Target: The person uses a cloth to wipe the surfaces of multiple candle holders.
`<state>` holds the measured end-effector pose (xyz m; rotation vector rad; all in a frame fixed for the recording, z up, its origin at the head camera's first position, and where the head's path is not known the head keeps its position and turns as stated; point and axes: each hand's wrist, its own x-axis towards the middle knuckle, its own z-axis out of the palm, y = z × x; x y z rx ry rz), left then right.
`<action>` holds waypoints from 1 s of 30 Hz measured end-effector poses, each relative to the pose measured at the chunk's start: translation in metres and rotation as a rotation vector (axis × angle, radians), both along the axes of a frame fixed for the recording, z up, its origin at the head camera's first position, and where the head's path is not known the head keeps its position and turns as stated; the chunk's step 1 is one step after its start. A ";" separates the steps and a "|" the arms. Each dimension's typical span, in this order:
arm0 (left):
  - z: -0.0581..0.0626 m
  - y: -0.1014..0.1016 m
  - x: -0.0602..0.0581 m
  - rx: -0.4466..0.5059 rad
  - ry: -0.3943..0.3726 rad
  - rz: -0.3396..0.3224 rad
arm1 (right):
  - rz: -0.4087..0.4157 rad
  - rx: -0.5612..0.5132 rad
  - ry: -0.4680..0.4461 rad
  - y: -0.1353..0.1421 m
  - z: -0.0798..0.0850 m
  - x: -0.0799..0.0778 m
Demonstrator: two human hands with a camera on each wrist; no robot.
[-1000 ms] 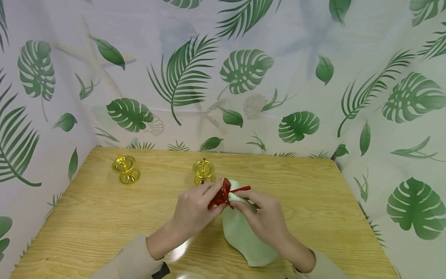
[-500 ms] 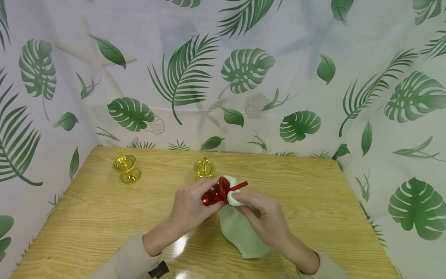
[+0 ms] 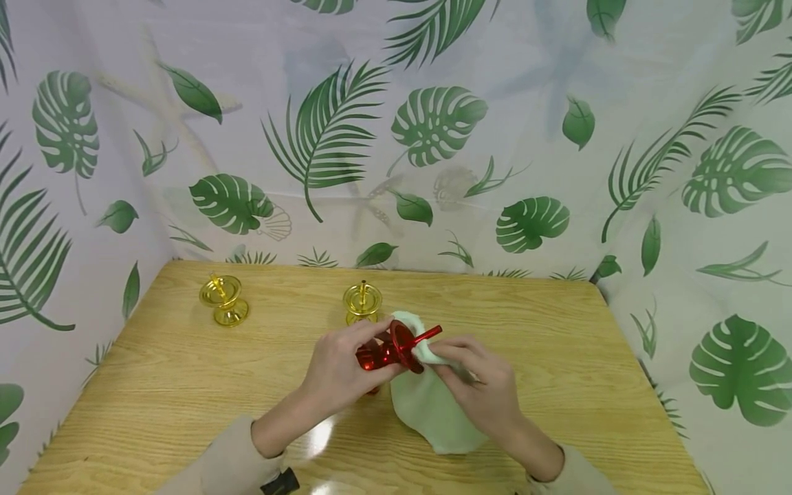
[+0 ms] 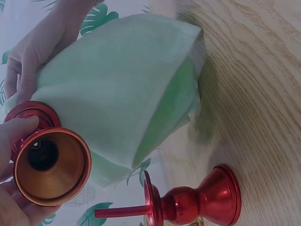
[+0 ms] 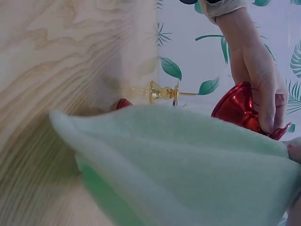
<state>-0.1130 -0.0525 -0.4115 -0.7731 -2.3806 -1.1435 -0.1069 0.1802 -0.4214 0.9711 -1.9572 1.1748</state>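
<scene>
A white backdrop printed with green leaves surrounds a wood-grain worktop. Over the worktop, a person in beige sleeves works with both hands. A pale green cloth hangs in loose folds from the right hand, whose thumb and fingers pinch its upper edge against the dish of a shiny red candle holder. The left hand grips that holder around its body, lifted above the worktop and tipped sideways, its thin spike pointing toward the right hand. The left wrist view shows its hollow, gold-coloured underside. A second red candle holder stands upright below, mostly hidden by the left hand in the head view. Toward the back stand two gold candle holders, one at the left, the other near the middle, just beyond the left hand. Smallest is a black band at the left cuff.
</scene>
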 end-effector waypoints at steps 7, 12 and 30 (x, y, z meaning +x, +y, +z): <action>-0.002 0.000 0.000 -0.032 0.034 0.027 | -0.067 -0.119 0.010 0.005 0.009 -0.001; -0.001 0.001 0.000 -0.004 0.013 0.014 | -0.078 -0.118 0.045 0.005 0.009 -0.003; -0.006 0.009 -0.003 -0.221 0.335 0.096 | -0.048 0.096 -0.182 -0.012 0.015 0.008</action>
